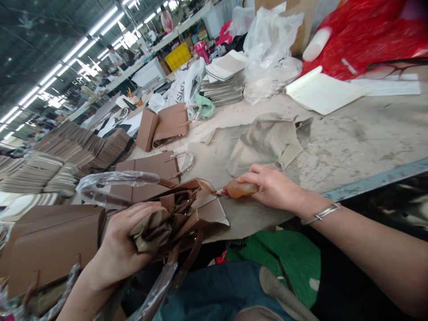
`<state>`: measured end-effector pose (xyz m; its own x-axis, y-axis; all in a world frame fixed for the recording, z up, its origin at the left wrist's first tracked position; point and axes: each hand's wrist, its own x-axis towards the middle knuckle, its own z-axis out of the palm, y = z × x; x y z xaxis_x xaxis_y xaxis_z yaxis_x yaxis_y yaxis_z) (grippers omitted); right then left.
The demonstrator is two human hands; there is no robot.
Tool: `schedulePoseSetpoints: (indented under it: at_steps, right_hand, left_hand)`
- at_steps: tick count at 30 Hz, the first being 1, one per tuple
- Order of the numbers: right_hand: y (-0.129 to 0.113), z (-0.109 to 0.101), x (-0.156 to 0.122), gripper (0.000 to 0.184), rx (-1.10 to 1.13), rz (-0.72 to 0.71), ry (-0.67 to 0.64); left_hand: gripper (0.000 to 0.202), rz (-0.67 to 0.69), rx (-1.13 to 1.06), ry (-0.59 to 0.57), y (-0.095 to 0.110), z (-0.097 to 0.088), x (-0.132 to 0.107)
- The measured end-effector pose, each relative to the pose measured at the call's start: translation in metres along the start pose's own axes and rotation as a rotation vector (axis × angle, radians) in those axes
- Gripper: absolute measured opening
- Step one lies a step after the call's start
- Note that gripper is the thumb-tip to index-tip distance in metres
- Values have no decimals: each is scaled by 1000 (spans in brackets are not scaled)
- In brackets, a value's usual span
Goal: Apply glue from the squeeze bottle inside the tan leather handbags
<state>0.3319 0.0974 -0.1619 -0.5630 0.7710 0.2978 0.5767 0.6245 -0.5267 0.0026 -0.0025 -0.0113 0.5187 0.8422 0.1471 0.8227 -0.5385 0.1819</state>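
My left hand (122, 243) is closed around a brown handbag (214, 210), with bunched olive-brown fabric (152, 229) gathered under the fingers. The bag lies on its side, its open end facing right. From the right, my right hand (276, 187) grips an amber squeeze bottle (238, 189) with a reddish nozzle. The nozzle's tip is at the edge of the bag's open end; whether they touch I cannot tell. One plastic-wrapped handle (117, 180) rises above my left hand, and another hangs toward my lap.
More brown handbags lie at left (53, 243) and beyond (170, 125). Stacks of brown panels (83, 142) stand far left. A crumpled grey-brown cloth (267, 138), an open notebook (326, 91), plastic bags (272, 49) and glasses (397, 69) are on the worktable (361, 142). People work in the background.
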Motion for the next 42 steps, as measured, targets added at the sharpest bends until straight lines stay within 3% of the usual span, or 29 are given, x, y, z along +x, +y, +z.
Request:
schedulePoseSetpoints:
  at_steps: [3,10,23,28,34,42]
  right_hand:
    - [-4,2,1,35,-22,-15,-8]
    - [-3,14,0,33,-22,27,60]
    - [5,-7,11,32,47,-4,-82]
    - [9,-3,12,34,32,19,-35]
    - [10,-11,12,37,37,-19,-108]
    - [11,2,12,36,82,-27,-27]
  left_hand:
    - [24,-119,-125,-142,3,1,7]
    - [33,-122,-174,-278,6,2,15]
    - [35,-126,-197,-274,10,1,8]
    - [35,-142,-195,-295,17,4,-4]
    - [36,-104,-189,-283,23,3,-5]
    - [28,-104,-181,-314,24,-1,-3]
